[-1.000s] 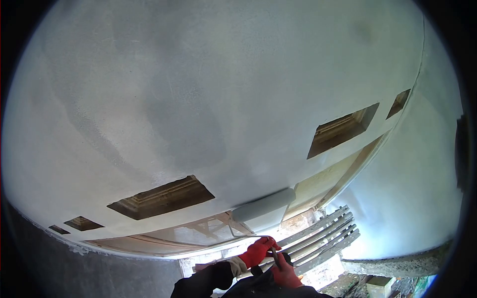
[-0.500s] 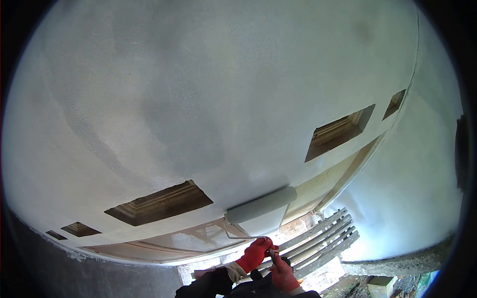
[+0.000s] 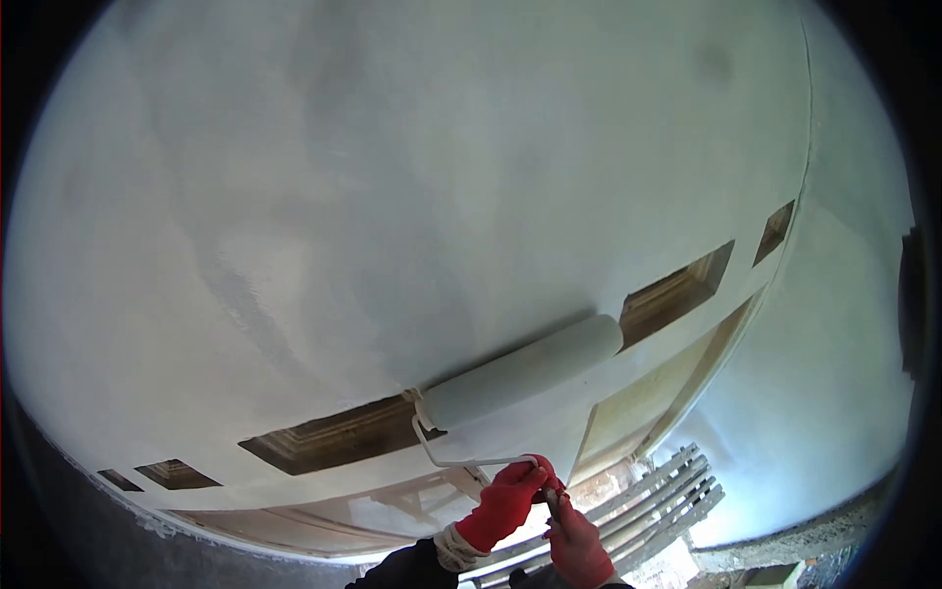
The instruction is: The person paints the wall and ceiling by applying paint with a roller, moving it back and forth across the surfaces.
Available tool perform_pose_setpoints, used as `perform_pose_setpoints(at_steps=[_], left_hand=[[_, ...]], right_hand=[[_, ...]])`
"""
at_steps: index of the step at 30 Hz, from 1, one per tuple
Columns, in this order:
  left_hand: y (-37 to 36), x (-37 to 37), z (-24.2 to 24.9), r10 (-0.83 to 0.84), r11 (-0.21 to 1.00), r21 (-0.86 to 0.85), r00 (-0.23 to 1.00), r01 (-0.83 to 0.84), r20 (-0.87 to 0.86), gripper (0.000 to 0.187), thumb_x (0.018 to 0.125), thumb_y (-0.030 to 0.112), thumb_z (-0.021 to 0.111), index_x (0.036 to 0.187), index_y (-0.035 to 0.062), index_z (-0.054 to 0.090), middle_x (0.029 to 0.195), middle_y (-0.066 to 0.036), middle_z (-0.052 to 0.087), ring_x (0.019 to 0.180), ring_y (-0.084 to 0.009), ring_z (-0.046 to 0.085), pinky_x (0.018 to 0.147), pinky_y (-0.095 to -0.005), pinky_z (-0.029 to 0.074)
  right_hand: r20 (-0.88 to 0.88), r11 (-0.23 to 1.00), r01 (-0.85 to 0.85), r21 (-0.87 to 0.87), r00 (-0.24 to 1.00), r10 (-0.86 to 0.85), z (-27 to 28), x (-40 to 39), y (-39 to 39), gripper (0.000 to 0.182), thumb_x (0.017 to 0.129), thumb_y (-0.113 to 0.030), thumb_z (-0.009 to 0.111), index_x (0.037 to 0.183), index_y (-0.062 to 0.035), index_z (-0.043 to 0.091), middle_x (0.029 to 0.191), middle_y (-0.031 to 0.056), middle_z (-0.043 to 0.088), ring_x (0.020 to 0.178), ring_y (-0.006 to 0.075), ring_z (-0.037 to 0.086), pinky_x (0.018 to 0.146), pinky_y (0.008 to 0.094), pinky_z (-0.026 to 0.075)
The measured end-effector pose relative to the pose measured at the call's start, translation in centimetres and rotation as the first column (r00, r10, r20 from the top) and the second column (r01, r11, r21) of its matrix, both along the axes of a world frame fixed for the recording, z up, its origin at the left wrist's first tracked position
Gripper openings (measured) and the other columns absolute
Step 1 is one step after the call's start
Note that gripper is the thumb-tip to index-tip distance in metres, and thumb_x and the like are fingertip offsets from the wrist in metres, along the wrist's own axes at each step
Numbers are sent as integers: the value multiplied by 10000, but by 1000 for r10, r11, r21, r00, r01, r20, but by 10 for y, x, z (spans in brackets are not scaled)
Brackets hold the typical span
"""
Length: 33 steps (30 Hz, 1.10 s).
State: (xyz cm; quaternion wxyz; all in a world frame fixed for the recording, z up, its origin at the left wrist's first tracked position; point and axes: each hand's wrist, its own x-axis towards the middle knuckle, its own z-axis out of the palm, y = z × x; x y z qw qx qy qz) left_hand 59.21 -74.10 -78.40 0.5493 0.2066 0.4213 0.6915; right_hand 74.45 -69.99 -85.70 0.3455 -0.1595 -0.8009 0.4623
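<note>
A wide paint roller with a pale grey cover lies against the whitish ceiling, between two rectangular openings. Its thin metal frame bends down from the left end to the handle. My left hand, in a red glove with a pale cuff, is closed around the roller's handle where the wire enters it. Lower and to the right, my right hand, also red-gloved, grips the same dark handle. The lower end of the handle is hidden by my right hand.
Rectangular recesses with brown insides, such as the left opening and the right opening, cut into the ceiling. Wooden slats sit beyond my hands. A dark grey wall borders the lower left; a pale wall curves along the right.
The roller has moved up the view across the ceiling and looks larger, its right end now overlapping the right opening's edge. Both hands have risen slightly with it, keeping their grip.
</note>
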Motion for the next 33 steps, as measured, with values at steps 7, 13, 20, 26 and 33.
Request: perform_pose_setpoints(at_steps=[7, 13, 20, 26, 33], left_hand=[[3, -22, 111, 56, 991, 130, 982, -33, -180, 142, 963, 108, 388, 917, 31, 499, 831, -77, 550, 824, -223, 584, 761, -371, 502], [12, -49, 187, 25, 958, 281, 956, 61, -293, 153, 968, 152, 405, 946, 44, 510, 838, -70, 572, 799, -221, 608, 754, -357, 510], [11, -41, 275, 413, 806, 572, 839, -154, -355, 226, 948, 129, 472, 1154, 36, 470, 1074, -94, 559, 991, -226, 582, 861, -374, 498], [-18, -41, 285, 608, 691, 702, 663, -172, -436, 396, 919, 91, 513, 1288, 43, 378, 1234, -90, 467, 1039, -190, 541, 883, -306, 460], [-68, -44, 298, 666, 663, 729, 582, -173, -467, 348, 943, 30, 430, 1290, 57, 416, 1273, -84, 457, 1108, -176, 496, 921, -319, 439]], right_hand=[[-166, 988, -38, 150, 984, 63, 125, -25, 0, 670, 799, 144, 391, 1424, -39, 232, 1367, 135, 445, 957, 272, 574, 628, 293, 501], [-228, 913, 131, 387, 973, -43, 163, -63, 12, 689, 774, 148, 391, 1417, -26, 218, 1391, 161, 400, 1138, 332, 503, 688, 327, 514], [-103, 908, 232, 350, 972, -209, 279, -92, 7, 663, 800, 85, 474, 1404, -97, 270, 1124, 194, 492, 879, 266, 571, 632, 335, 509], [-579, 706, 456, 542, 812, -80, 402, -121, 31, 579, 775, 39, 531, 1330, -32, 381, 706, 155, 569, 623, 315, 568, 577, 405, 462], [-894, -86, 902, 424, 432, 118, 595, -186, 80, 357, 870, -140, 488, 1219, -73, 521, 897, 150, 597, 846, 300, 572, 715, 357, 486]])
